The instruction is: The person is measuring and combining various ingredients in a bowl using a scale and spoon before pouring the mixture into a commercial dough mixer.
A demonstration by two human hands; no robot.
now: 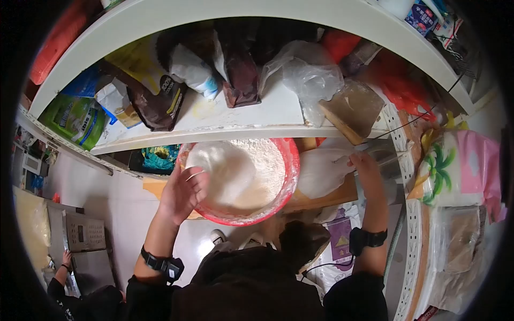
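Below the white shelf [251,120] stacked with bags, a red bowl [292,160] heaped with flour [243,168] sits at chest height in front of the person. The left hand [182,192] lies against the bowl's near left rim, fingers spread and dusted white; its grip is loose and open, bracing the rim and closed on nothing. The right hand [367,166] reaches to the right of the bowl, its grip pinched shut on the top of a white plastic flour bag [324,171] that slumps just beside the bowl.

The bowl looks like thin plastic, stiff enough at the rim but probably flexing under a full load, so it would best be held with a palm under the base or both hands on opposite rims. The flour is loose and spills at any tilt. The bag is soft, slippery and shapeless; gathering its neck gives the surest hold.

A co-worker's hand [66,258] shows at lower left beside a steel appliance [85,232].
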